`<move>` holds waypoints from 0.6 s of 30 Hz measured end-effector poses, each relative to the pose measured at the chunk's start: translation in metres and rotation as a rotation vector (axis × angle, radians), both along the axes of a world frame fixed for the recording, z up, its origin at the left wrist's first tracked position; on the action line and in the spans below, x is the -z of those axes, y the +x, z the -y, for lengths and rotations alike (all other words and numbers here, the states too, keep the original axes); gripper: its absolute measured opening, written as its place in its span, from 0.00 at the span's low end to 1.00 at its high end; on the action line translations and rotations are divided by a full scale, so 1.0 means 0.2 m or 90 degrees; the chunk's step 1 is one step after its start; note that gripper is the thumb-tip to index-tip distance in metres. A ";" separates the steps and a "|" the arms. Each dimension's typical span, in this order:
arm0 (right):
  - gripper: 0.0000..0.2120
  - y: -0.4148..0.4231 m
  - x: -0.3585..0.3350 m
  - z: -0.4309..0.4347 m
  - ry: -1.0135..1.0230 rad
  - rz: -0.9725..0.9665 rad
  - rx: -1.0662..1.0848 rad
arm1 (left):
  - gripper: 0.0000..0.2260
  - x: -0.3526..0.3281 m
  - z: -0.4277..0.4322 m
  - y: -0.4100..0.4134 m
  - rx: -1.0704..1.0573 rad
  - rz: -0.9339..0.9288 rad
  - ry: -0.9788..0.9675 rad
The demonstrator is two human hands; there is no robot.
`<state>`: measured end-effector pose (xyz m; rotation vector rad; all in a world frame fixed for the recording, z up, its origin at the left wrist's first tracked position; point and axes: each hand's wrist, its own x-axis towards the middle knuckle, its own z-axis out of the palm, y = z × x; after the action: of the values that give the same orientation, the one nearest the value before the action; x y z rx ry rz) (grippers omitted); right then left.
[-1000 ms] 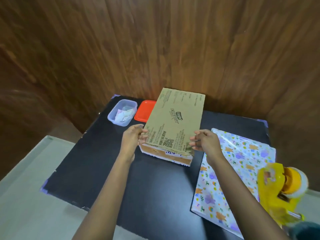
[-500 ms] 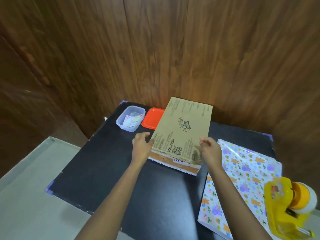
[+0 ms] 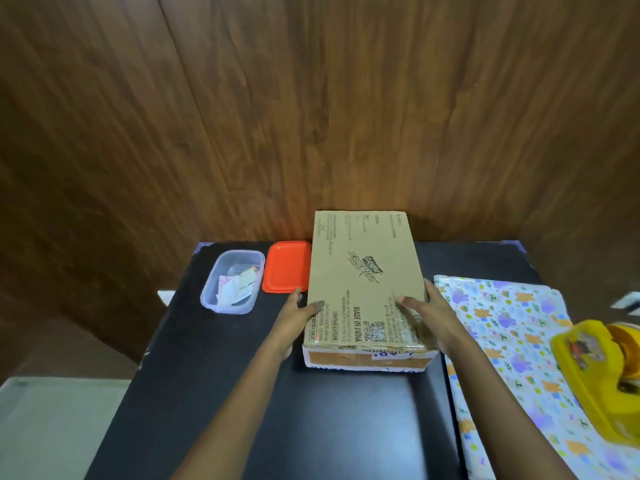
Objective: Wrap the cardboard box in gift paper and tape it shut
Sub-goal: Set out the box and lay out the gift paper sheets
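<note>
At the middle of the worktop (image 3: 311, 427), toward its far edge, the box (image 3: 363, 282) lay flat with its printed face up and its taped end toward the person. In the head view, the only one given, the left hand (image 3: 294, 323) pressed against the box's left side with fingertips curled onto the top face, and the right hand (image 3: 429, 313) did the same on the right side. Each hand's grip was clamped on the box, one from either side, though whether the box rested on the worktop or hung just clear of it could not be told.

The box looked stiff and boxy, with plain cardboard walls that should not buckle under a side squeeze; judging by the relaxed hold, it was probably light. Its surface looked matt, so slipping seemed unlikely. The long sides near the close corners, where the hands already were, seemed the sound place to hold it.

The paper (image 3: 502, 341) lay along the right edge, thin, glossy and likely easy to crease or tear. On it, at the near right corner, sat the tape dispenser (image 3: 599, 372).

Counted: one box, one sheet or stack of paper, one dispenser, one tub (image 3: 211, 289) with scraps at the far left corner, one red lid (image 3: 285, 266) just beside it, two hands.
</note>
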<state>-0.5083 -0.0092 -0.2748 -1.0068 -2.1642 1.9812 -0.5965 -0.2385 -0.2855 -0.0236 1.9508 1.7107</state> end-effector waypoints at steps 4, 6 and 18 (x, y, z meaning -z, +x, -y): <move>0.22 0.00 -0.02 0.00 -0.031 -0.006 -0.003 | 0.20 0.07 -0.05 0.00 0.034 0.014 0.092; 0.22 0.00 -0.02 0.00 -0.049 -0.003 -0.006 | 0.21 0.09 -0.07 0.01 0.035 -0.006 0.101; 0.16 0.21 -0.04 0.06 -0.089 -0.062 0.001 | 0.15 0.07 -0.03 0.19 0.078 -0.066 0.135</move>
<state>-0.4664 -0.0222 -0.2661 -0.9067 -2.0002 2.1584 -0.5584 -0.2319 -0.2993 0.2622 1.7915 1.8586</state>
